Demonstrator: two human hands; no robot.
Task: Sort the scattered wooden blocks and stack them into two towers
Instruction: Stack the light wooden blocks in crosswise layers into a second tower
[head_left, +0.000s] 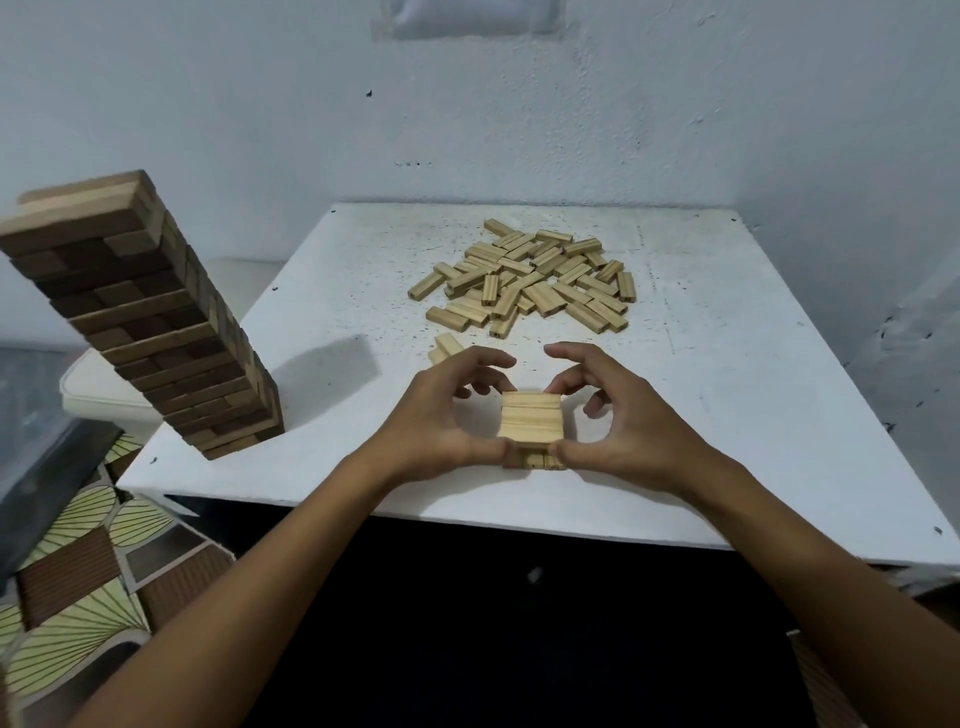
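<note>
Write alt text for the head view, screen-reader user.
Two bare hands, left hand and right hand, pinch a low stack of pale wooden blocks near the white table's front edge. Behind lies a scattered pile of pale blocks; a tall dark wooden block tower stands at left.

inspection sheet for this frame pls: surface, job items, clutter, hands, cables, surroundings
Surface: white table, speckled with dark marks.
Job's things: dark tower finished at the left edge; light stack just begun near the front edge; loose light blocks piled farther back; two strays beside the left hand.
Clutter: nothing seen.
Hands: left hand and right hand each pinch a side of the light stack's top layer.
Cables: nothing seen.
Surroundings: white wall behind; patterned floor at lower left.
</note>
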